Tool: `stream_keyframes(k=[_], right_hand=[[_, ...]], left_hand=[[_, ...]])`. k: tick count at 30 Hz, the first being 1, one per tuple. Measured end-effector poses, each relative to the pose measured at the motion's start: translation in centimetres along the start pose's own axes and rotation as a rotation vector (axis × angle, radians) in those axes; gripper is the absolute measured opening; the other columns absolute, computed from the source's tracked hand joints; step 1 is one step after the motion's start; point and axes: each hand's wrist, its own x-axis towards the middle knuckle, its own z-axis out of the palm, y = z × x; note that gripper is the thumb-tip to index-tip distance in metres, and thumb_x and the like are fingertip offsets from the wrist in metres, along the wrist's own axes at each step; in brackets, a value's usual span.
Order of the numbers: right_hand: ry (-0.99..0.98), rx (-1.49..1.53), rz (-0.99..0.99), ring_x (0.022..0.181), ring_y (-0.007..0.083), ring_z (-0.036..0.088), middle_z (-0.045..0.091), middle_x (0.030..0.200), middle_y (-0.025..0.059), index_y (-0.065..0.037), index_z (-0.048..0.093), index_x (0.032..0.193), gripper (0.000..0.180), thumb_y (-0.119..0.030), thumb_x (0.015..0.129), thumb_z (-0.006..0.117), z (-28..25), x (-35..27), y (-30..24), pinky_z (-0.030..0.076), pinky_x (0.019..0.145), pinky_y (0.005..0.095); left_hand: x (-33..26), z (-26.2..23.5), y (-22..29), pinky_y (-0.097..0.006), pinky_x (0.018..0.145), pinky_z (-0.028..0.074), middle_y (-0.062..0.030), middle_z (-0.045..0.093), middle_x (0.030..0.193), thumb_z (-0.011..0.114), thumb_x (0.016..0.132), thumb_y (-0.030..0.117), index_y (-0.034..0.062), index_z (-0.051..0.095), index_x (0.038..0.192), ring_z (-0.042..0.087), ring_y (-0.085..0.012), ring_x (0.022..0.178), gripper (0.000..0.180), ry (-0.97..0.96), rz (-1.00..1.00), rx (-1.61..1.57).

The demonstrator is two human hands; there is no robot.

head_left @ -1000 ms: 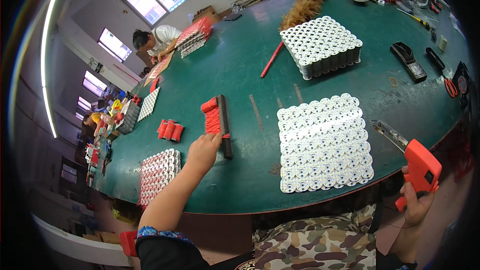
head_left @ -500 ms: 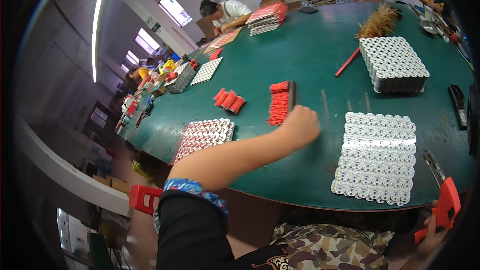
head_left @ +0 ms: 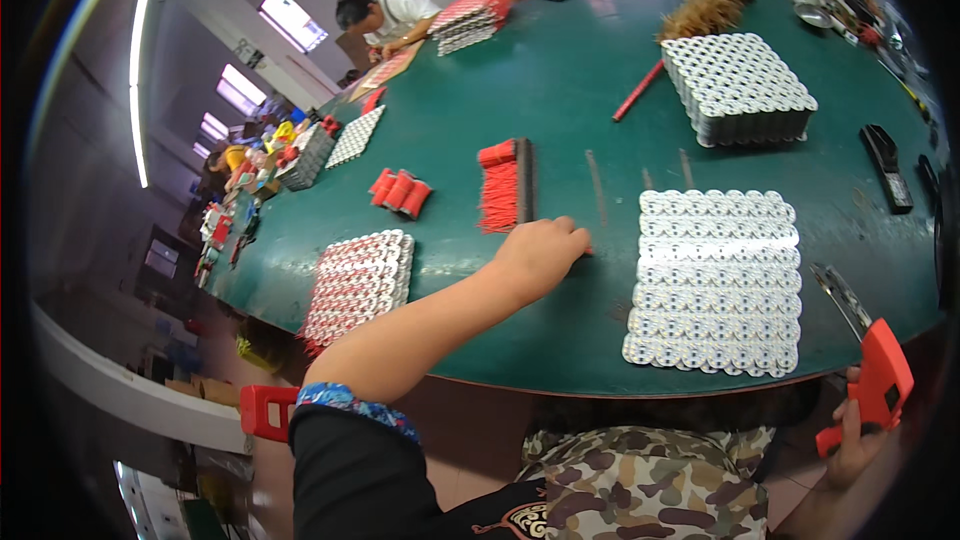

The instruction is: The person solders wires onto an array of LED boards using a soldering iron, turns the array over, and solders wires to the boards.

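Observation:
My left hand [head_left: 543, 258] is closed above the table, just nearer to me than a row of thin red wires [head_left: 500, 192] lying along a dark strip. A small red bit shows at its fingertips, possibly a wire; the rest is hidden by the fingers. To its right lies a white panel of joined round circuit boards [head_left: 715, 285]. At the lower right, my right hand [head_left: 855, 448] grips a red pistol-shaped tool [head_left: 880, 380] with a slim metal front, like a soldering gun, pointing toward the panel's right side.
Left of the wires sit several red wire bundles [head_left: 401, 193] and a stack of panels with red wires [head_left: 360, 285]. Farther right are a tall panel stack [head_left: 740, 90], a feather duster [head_left: 705, 8] and a black stapler-like tool [head_left: 886, 168]. A co-worker [head_left: 385, 20] bends over the far side.
The whole view has shifted, so the table things appear farther left and higher. My left hand has drawn slightly nearer to me from the wires, and a red bit now shows at its fingertips.

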Motion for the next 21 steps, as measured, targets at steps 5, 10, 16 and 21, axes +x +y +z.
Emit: stream_keyframes(k=[5,10,16,21], right_hand=[[0.023,-0.019,0.01,0.075,0.0103,0.059,0.068,0.119,0.0186,0.007,0.054,0.133,0.045,-0.004,0.09,0.062,1.6,-0.2,-1.6,0.049,0.071,0.0248],[0.007,0.005,0.027,0.076,0.0115,0.06,0.068,0.119,0.0197,0.007,0.054,0.133,0.046,-0.002,0.089,0.062,1.9,-0.7,-1.5,0.05,0.072,0.0258],[-0.014,0.001,0.023,0.075,0.0118,0.06,0.068,0.119,0.0207,0.007,0.054,0.133,0.047,-0.003,0.088,0.063,1.9,-0.8,-2.1,0.051,0.071,0.0261],[-0.017,0.003,0.009,0.075,0.0119,0.062,0.069,0.117,0.0211,0.008,0.055,0.132,0.046,-0.003,0.088,0.063,2.5,-0.7,-2.8,0.052,0.069,0.0258]], left_hand=[[-0.8,0.1,0.7,-0.044,0.074,0.057,-0.012,0.065,0.097,0.059,0.089,0.008,0.0073,0.063,0.103,0.069,-0.0325,0.091,0.015,-0.06,0.032,0.114],[-1.5,0.1,0.3,-0.043,0.074,0.057,-0.0112,0.065,0.097,0.061,0.086,0.007,0.0062,0.063,0.102,0.068,-0.0317,0.088,0.016,-0.01,0.051,0.108],[-1.7,0.3,0.7,-0.042,0.073,0.057,-0.0116,0.064,0.095,0.063,0.083,0.005,0.0055,0.064,0.096,0.068,-0.0317,0.087,0.013,0.057,0.05,0.097],[-0.9,-0.8,0.9,-0.042,0.068,0.059,-0.0117,0.063,0.09,0.062,0.084,0.008,0.0057,0.065,0.096,0.069,-0.0306,0.086,0.012,0.011,0.016,0.214]])
